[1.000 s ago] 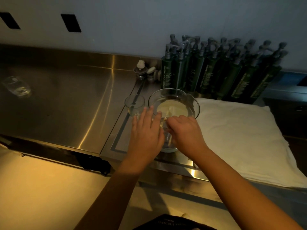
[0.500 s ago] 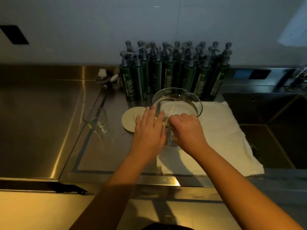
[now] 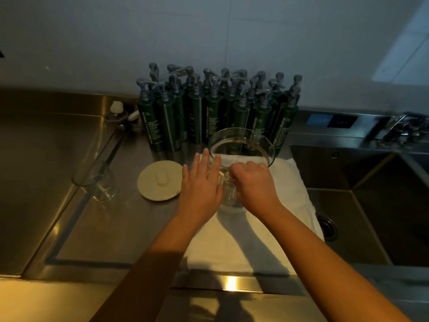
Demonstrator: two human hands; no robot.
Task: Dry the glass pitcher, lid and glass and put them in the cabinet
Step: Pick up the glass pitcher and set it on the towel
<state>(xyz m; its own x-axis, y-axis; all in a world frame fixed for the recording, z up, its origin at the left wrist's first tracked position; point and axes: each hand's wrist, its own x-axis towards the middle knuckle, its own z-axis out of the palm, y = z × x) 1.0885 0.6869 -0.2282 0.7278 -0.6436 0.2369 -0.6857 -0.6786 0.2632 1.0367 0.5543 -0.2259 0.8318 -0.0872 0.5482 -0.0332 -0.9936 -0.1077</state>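
Head view, down over two bare forearms. Right hand (image 3: 253, 182) clenched round the handle of the clear, wide-mouthed glass pitcher (image 3: 242, 145). Left hand (image 3: 202, 184) laid flat against its near wall, fingers straight, steadying rather than grasping.

Carried across within the last second: off the bare steel, where it stood close beside the drinking glass, and onto the white folded towel (image 3: 255, 240) directly under the grip. Upright there now, mouth up, base on cloth. Judged as the opening of the drying step, pitcher first, with cloth to hand below and to the right of the grip. Nothing visibly wiped, nothing put away, so hardly begun.

Just left of the grip, near the left fingertips: round cream lid with a small knob (image 3: 160, 180), flat on the steel, clear of the towel. Further left, well apart: small clear glass tumbler (image 3: 97, 182), seemingly upright, edges blurred.

Beyond the grip, against the pale wall: tight cluster of dark green pump bottles with grey heads (image 3: 209, 117). Right of the grip, past the towel's edge: deep stainless sink (image 3: 371, 205) with a drain, tap fittings (image 3: 399, 129) behind. Underneath all of it: brushed stainless-steel counter (image 3: 58, 170), dimly lit, warm glare along the near edge. No cabinet in sight.
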